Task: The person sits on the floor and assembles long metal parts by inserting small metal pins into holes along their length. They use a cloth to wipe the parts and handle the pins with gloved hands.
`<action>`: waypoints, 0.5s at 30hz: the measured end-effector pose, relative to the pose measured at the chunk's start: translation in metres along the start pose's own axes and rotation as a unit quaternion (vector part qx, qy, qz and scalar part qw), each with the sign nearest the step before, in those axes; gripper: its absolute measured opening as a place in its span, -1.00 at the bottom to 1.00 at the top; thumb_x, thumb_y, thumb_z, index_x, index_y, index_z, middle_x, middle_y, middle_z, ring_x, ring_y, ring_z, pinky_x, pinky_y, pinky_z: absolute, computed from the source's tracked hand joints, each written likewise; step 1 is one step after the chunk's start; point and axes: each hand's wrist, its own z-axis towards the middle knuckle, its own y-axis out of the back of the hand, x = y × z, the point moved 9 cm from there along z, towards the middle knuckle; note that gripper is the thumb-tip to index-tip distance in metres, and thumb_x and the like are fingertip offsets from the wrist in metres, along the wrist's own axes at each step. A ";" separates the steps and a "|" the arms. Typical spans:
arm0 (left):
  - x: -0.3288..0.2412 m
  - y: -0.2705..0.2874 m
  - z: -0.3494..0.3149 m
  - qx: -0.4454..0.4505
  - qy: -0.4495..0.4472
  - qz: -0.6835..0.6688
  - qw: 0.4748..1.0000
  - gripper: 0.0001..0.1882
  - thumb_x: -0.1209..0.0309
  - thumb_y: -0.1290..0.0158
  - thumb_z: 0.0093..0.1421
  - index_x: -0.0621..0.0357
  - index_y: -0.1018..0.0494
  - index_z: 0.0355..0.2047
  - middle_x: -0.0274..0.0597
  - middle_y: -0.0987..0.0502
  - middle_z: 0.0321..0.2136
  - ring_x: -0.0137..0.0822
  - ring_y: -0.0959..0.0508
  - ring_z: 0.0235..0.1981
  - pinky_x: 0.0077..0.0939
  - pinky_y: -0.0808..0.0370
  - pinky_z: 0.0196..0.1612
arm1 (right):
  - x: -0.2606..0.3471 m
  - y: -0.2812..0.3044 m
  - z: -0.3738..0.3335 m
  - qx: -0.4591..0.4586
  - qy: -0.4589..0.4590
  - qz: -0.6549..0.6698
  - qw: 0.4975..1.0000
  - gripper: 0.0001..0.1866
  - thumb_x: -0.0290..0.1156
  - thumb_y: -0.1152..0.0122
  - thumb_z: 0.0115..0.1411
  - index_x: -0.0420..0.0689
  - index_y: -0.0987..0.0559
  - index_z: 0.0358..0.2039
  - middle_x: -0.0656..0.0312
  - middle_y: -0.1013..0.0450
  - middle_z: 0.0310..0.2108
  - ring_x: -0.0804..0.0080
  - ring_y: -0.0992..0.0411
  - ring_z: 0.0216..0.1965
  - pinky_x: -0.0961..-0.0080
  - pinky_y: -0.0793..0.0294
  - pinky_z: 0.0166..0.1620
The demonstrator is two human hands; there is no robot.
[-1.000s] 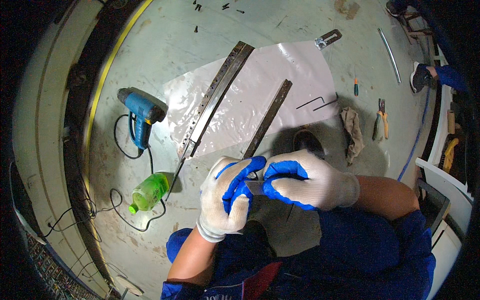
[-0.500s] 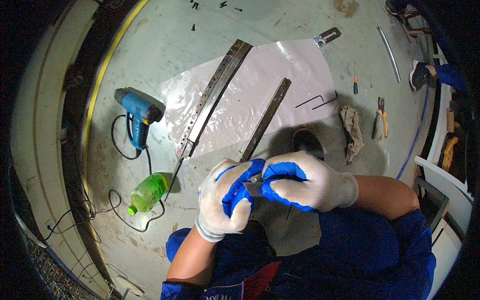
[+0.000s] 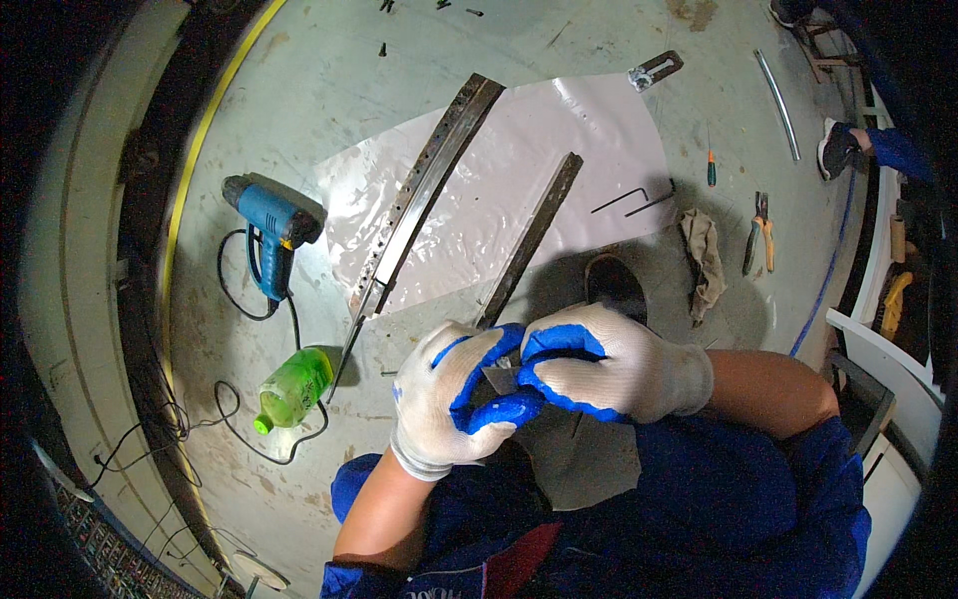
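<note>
Both my hands wear white knit gloves with blue coated fingers and meet in front of my body. My right hand [image 3: 609, 364] pinches a small flat metal plate [image 3: 501, 379] between thumb and fingers. My left hand [image 3: 454, 389] curls round the plate's other side, its forefinger at the upper edge and its thumb stretched below towards my right fingertips. The fingers hide part of the plate. Just beyond my hands, a narrow dark metal bar [image 3: 534, 235] lies partly on a clear plastic sheet [image 3: 599, 130]. A longer metal rail [image 3: 439, 175] with a row of holes lies to its left.
To the left are a blue heat gun [image 3: 269, 220] with a black cord and a green bottle [image 3: 294, 389] on its side. At right lie hex keys [image 3: 624, 200], a rag [image 3: 704, 265], pliers [image 3: 760, 235], a screwdriver [image 3: 711, 168] and a metal tube [image 3: 778, 105]. Another person's shoe [image 3: 838, 150] shows beyond.
My left thumb has stretched out to the right below the plate, and the left hand has opened a little round it. The plate has tilted slightly. My right hand has barely moved.
</note>
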 end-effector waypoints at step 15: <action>0.000 -0.001 -0.002 -0.018 0.018 -0.026 0.999 -0.56 0.02 -0.38 -0.01 0.15 -0.64 -0.35 -0.04 -0.61 -0.48 -0.01 -0.60 -0.49 -0.21 -0.53 -0.40 | -0.004 -0.002 0.002 0.020 -0.004 -0.018 1.000 -0.86 -0.44 -0.13 0.29 -0.25 -0.57 -0.26 0.20 -0.48 -0.46 0.52 -0.43 -0.43 0.45 -0.42 -0.33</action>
